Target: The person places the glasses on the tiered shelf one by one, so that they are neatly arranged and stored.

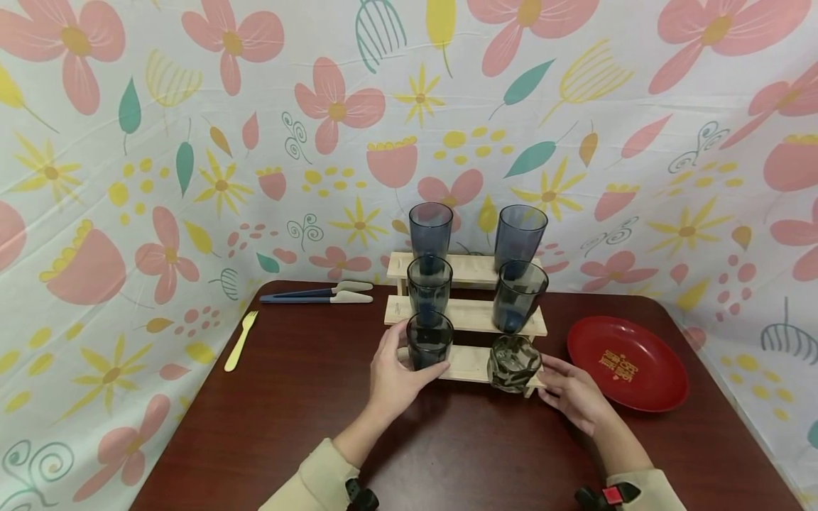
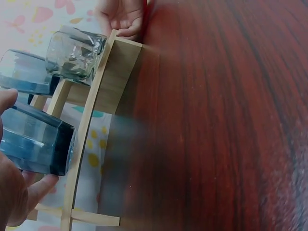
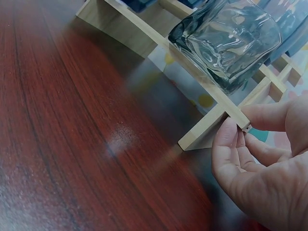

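A three-step wooden rack [image 1: 469,362] stands on the table, bearing smoky blue-grey glasses. My left hand [image 1: 393,380] holds the front-left glass [image 1: 429,344], its thumb and fingers curled round the lower part; in the left wrist view this blue-tinted glass [image 2: 38,137] stands on the rack's lowest board. My right hand [image 1: 578,399] pinches the right end of that board [image 3: 233,114] between thumb and fingers. Just beside it, on the same step, sits a short glass with a wavy, crumpled-looking surface [image 1: 513,365]. Two tall glasses stand on the middle step and two on the top one.
To the right of the rack lies a red plate [image 1: 588,348] with gold lettering. Two blue-handled knives [image 1: 300,299] lie at the back left, and a yellow fork [image 1: 239,344] rests near the table's left edge. A flowered cloth [image 1: 255,142] hangs behind the table.
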